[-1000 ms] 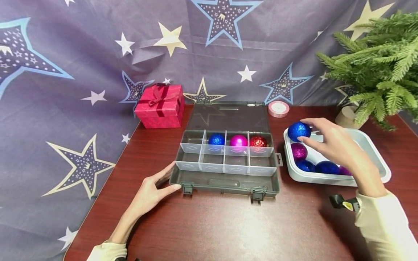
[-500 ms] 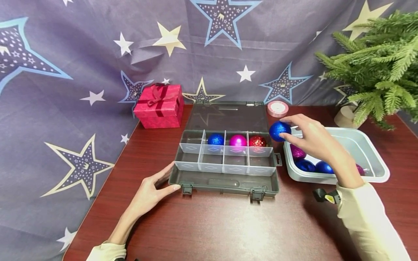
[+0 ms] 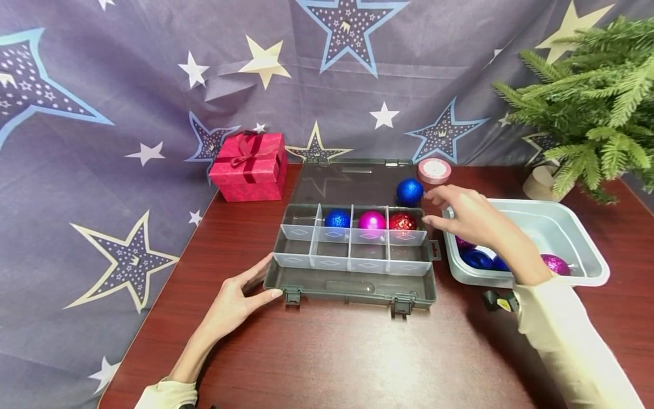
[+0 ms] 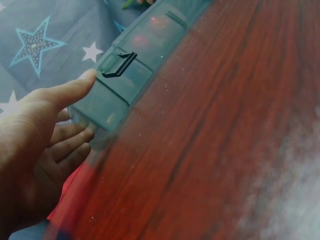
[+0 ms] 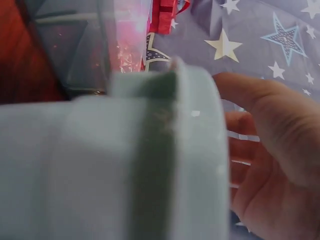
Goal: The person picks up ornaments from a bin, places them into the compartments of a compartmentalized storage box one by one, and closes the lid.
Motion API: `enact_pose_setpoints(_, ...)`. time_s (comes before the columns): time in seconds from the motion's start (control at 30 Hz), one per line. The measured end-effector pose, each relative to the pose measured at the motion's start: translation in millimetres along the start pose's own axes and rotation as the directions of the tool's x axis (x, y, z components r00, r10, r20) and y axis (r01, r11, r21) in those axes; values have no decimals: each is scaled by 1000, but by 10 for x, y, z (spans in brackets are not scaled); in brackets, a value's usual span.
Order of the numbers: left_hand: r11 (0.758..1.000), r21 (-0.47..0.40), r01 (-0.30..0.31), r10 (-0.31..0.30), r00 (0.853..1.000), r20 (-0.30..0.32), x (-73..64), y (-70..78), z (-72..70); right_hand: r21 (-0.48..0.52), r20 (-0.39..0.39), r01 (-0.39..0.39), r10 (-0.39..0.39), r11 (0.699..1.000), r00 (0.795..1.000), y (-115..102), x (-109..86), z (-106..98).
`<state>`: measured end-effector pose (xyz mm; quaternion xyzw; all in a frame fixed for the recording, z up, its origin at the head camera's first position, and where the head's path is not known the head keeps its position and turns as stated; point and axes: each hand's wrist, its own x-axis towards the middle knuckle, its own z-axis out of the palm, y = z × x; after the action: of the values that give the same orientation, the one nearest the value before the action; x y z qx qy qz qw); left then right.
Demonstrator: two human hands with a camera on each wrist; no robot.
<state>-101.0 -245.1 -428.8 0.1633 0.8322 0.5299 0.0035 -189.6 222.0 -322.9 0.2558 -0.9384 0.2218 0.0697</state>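
A clear grey-green compartment box (image 3: 352, 288) lies with its lid folded back. Its rear row holds a blue glitter bauble (image 3: 338, 218), a shiny pink bauble (image 3: 372, 220) and a red glitter bauble (image 3: 403, 221). My left hand (image 3: 232, 304) rests against the box's front left corner, fingers straight along the side and thumb at the front, as the left wrist view also shows. Another blue bauble (image 3: 410, 192) sits over the lid's right part. Just right of it my right hand (image 3: 472, 218) hovers above the tub's edge, thumb and fingers spread, holding nothing.
A pale plastic tub (image 3: 595, 267) at the right holds several blue and purple baubles; its wall fills much of the right wrist view. A ribbon roll (image 3: 435, 170), a red gift box (image 3: 248, 167) and an artificial fir tree (image 3: 603, 108) stand at the back.
My right hand has carried the blue bauble left from over the tub to the box's lid and let go of it. The left hand has stayed at the box's corner.
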Motion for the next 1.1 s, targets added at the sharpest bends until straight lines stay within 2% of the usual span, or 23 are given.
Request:
enact_pose_setpoints(0.1, 1000, 1, -1, 1, 1000, 3, -3, 0, 5, -37, 44, -42, 43, 998, 998, 3, 164, -33)
enact_pose_setpoints(0.2, 1000, -3, -1, 1, 1000, 2, -12, -9, 3, -78, 149, -75, 86, 994, 985, 17, 370, -69)
enact_pose_setpoints(0.27, 1000, -7, -1, 1, 1000, 4, -13, -13, 4, -96, 207, -73, 92, 993, 974, 34, 491, -90)
enact_pose_setpoints(0.33, 1000, -5, 1, -1, 1000, 3, -14, -15, 4, -96, 232, -57, 78, 994, 970, 45, 596, -107)
enact_pose_setpoints(0.47, 1000, -3, 1, -1, 1000, 3, -9, -12, -2, -93, 237, -54, 75, 994, 969, 65, 779, -128)
enact_pose_setpoints(0.63, 1000, 0, -2, 2, 1000, 5, -6, 0, -15, -115, 273, -132, 159, 985, 949, 120, 1030, -114)
enact_pose_setpoints(0.8, 1000, 2, 2, -2, 1000, -1, -10, 3, -31, -119, 290, -180, 207, 976, 934, 263, 1290, -26)
enact_pose_setpoints(0.97, 1000, 5, 4, -4, 1000, 10, -6, -4, -22, -120, 302, -231, 257, 966, 918, 447, 1445, 42)
enact_pose_setpoints(1.1, 1000, -2, -4, 4, 1000, 11, -8, -5, -17, -104, 291, -239, 259, 965, 921, 543, 1528, 94)
